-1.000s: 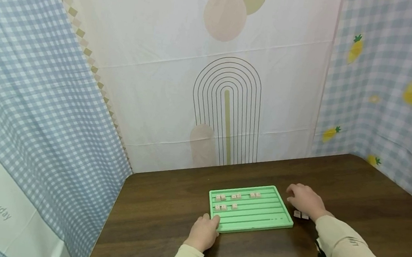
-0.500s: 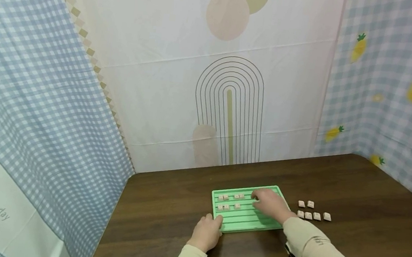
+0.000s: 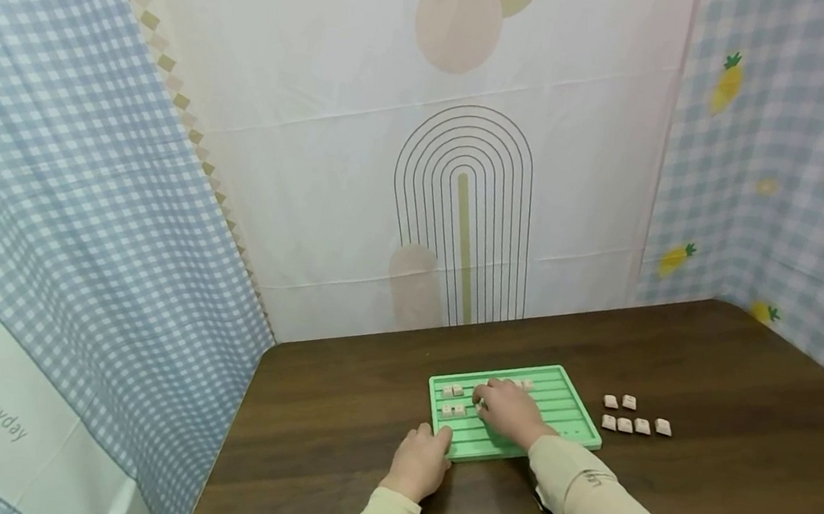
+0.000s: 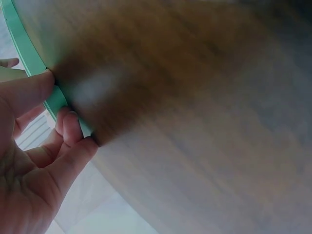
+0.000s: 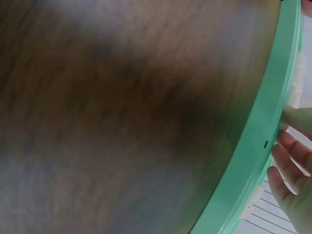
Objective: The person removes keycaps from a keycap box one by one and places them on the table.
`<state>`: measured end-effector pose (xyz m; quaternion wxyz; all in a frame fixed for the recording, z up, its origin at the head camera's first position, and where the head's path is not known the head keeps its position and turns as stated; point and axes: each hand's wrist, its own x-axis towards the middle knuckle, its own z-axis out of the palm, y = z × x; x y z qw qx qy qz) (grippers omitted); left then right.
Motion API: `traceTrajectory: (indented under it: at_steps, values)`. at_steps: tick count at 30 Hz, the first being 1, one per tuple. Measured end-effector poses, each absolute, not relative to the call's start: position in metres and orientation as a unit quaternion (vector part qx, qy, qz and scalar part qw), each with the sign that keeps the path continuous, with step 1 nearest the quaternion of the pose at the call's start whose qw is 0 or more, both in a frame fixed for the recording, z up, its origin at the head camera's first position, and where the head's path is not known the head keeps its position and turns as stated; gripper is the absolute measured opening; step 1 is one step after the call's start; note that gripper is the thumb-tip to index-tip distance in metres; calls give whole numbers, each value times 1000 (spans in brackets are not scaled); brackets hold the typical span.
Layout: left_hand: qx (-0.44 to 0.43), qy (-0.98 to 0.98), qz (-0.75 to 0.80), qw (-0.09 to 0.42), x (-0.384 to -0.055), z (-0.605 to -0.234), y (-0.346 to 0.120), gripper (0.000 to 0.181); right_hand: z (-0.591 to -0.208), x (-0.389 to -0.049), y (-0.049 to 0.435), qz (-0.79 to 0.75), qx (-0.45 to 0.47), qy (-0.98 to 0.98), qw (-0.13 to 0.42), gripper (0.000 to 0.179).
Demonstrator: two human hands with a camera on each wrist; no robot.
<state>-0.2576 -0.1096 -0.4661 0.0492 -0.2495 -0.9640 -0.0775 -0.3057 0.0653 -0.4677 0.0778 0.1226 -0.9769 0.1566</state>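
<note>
A green ridged tray (image 3: pixel 571 409) lies on the dark wooden table. My left hand (image 3: pixel 421 461) grips its front left corner, thumb on the rim; in the left wrist view the fingers curl at the tray's edge (image 4: pixel 25 41). Over the tray's middle is my right hand (image 3: pixel 511 411), thumb and forefinger pinching a small whitish keycap (image 3: pixel 481 404) in the second row. The same keycap (image 5: pixel 284 126) shows between the fingertips in the right wrist view. Left of it sit a back-row pair of keycaps (image 3: pixel 452 391) and a second-row pair (image 3: pixel 453 410). The hand partly hides the other back-row keycaps (image 3: pixel 527 384).
Several loose keycaps (image 3: pixel 625 425) lie in two short rows on the table (image 3: pixel 722 465) right of the tray. A white patterned curtain (image 3: pixel 340 224) hangs behind the table, with checked cloth (image 3: pixel 131 135) at the left and more at the right.
My right hand has moved left from beside the loose keycaps, over the tray's back right part, to the second-row keycap it now pinches. The left hand stays at the tray's corner.
</note>
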Motion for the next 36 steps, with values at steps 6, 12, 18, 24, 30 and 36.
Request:
traceTrajectory:
  at_steps: [6,12,18,24,30,36]
  values:
    - [-249,-964,-84,47,-256,-462,-108,20,-467,-307,66,140,115,-980,88,8]
    - [-255,-962,-83,59,-254,-461,-107,21,-468,-305,66,142,107,-980,93,8]
    - [-257,-961,-82,59,-255,-462,-106,21,-468,-303,65,139,102,-980,99,7]
    - [-258,-962,-81,49,-254,-463,-105,21,-464,-299,67,145,99,-979,103,9]
    - [-258,-962,-77,44,-255,-464,-106,21,-453,-298,77,146,102,-977,113,13]
    - [-265,-959,-83,60,-255,-465,-112,22,-438,-295,106,135,99,-979,118,13]
